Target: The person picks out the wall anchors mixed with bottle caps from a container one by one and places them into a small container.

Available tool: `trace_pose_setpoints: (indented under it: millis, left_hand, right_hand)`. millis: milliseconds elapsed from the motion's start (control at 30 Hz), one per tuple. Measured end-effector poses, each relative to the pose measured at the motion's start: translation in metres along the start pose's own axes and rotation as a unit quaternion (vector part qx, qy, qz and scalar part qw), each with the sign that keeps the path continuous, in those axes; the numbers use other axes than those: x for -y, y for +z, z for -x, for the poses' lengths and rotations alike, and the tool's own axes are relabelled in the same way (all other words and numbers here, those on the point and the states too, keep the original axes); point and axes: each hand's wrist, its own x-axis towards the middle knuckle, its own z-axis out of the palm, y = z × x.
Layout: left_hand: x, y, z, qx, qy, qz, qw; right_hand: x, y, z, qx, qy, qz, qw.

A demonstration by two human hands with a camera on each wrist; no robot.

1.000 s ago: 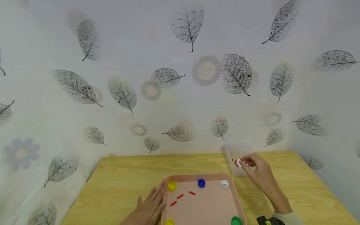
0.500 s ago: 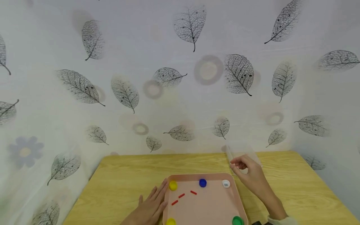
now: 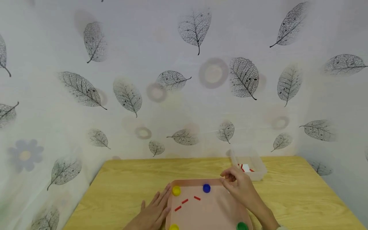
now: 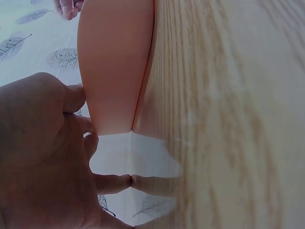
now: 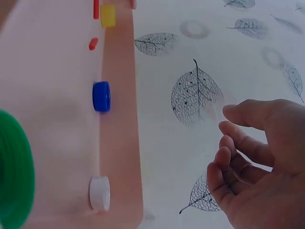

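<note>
My left hand (image 3: 153, 210) lies on the table with fingers extended, fingertips at the left wall of the pink tray (image 3: 201, 215). Over the tray's back right corner hovers my right hand (image 3: 240, 188), thumb and index fingertips close together; I cannot tell whether something small is between them. Inside the tray are a yellow cap (image 3: 176, 191), a blue cap (image 3: 206, 188), another yellow cap (image 3: 174, 227), a green cap (image 3: 242, 226) and a white cap (image 5: 99, 193), which the right hand hides in the head view. Three red sticks lie near the back left, one being a stick (image 3: 185, 201).
A clear plastic box (image 3: 260, 172) stands behind the tray's right corner, holding several red sticks and a white piece (image 3: 245, 167). The wooden table (image 3: 129, 174) meets a leaf-patterned wall covering (image 3: 187, 108) at the back.
My right hand has come out of the clear box and moved left and toward me, over the tray's back right corner. The left hand and the three red sticks have stayed in place.
</note>
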Motion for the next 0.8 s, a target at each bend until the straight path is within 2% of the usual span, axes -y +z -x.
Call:
trace_pose_setpoints:
  millis: [367, 467, 600, 700, 800]
  left_hand:
    - [0.003, 0.001, 0.001, 0.006, -0.011, 0.003, 0.9999]
    - [0.004, 0.001, 0.001, 0.008, -0.011, 0.004, 0.9999]
    - [0.005, 0.002, 0.000, 0.009, -0.013, 0.002, 0.9999]
    - [0.005, 0.003, -0.001, 0.008, -0.013, 0.001, 0.9999]
    - [0.004, 0.003, -0.002, 0.007, -0.011, -0.002, 0.9999]
  right_hand:
    - [0.009, 0.033, 0.014, 0.032, -0.011, -0.036, 0.9988]
    - [0.011, 0.043, 0.021, 0.047, -0.002, -0.041, 0.9980]
    - [0.014, 0.056, 0.026, 0.074, 0.021, -0.077, 0.9940]
    - [0.015, 0.065, 0.028, 0.078, 0.014, -0.091, 0.9927]
    - [0.014, 0.072, 0.028, 0.074, -0.002, -0.080, 0.9940]
